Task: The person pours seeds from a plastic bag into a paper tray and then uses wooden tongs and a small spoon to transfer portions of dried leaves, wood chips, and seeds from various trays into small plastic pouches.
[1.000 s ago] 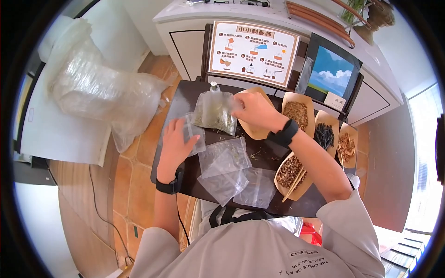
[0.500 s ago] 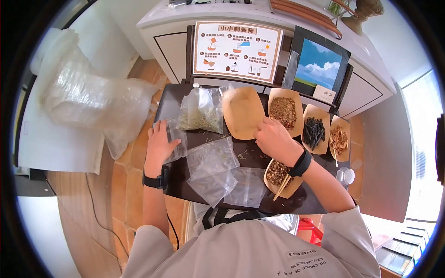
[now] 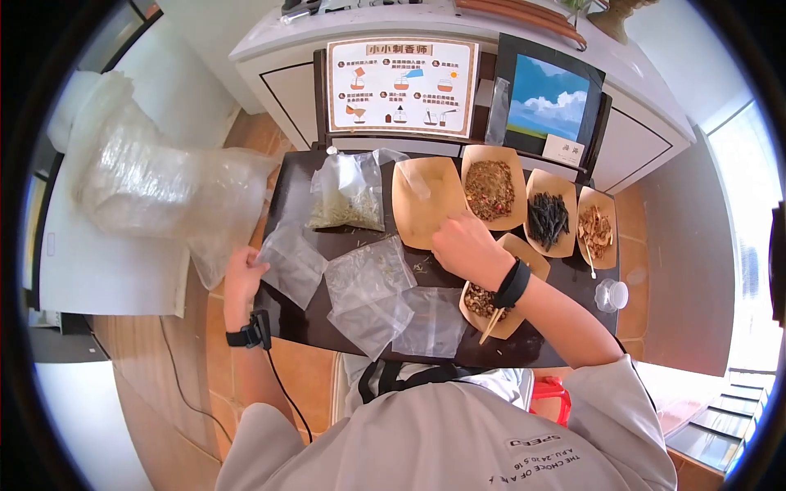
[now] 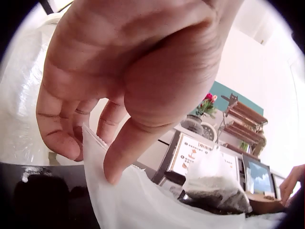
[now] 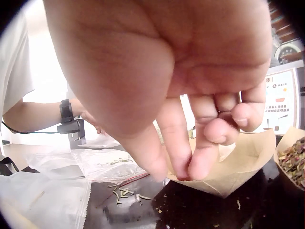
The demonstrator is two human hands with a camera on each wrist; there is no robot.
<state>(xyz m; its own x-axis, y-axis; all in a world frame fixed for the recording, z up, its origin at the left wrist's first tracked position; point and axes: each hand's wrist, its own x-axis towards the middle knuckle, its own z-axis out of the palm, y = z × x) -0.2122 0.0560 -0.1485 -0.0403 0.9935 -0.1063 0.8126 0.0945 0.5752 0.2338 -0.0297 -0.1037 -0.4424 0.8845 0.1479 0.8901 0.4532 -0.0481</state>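
My left hand point(image 3: 243, 278) pinches the edge of an empty clear zip bag point(image 3: 293, 268) at the table's left side; in the left wrist view the thumb lies over the bag's edge. My right hand point(image 3: 471, 250) grips the near rim of an empty brown paper tray point(image 3: 422, 217), fingertips right at its edge in the right wrist view. Behind the zip bag stands a plastic bag of dried green herb point(image 3: 348, 204), its clear flap reaching over the tray. More empty clear bags point(image 3: 372, 286) lie flat in the middle, with herb bits around.
Paper trays of crumbled brown-red material point(image 3: 491, 190), dark sticks point(image 3: 548, 219) and orange-brown chips point(image 3: 595, 229) line the right. Under my right wrist is a tray with brown pieces and chopsticks point(image 3: 493, 323). A small clear jar point(image 3: 607, 296) stands nearby; an instruction board point(image 3: 401, 86) stands behind.
My left hand has moved left to the table's edge, drawing the clear zip bag along and spreading it out. My right hand has come from the herb bag down to the empty tray's near rim.
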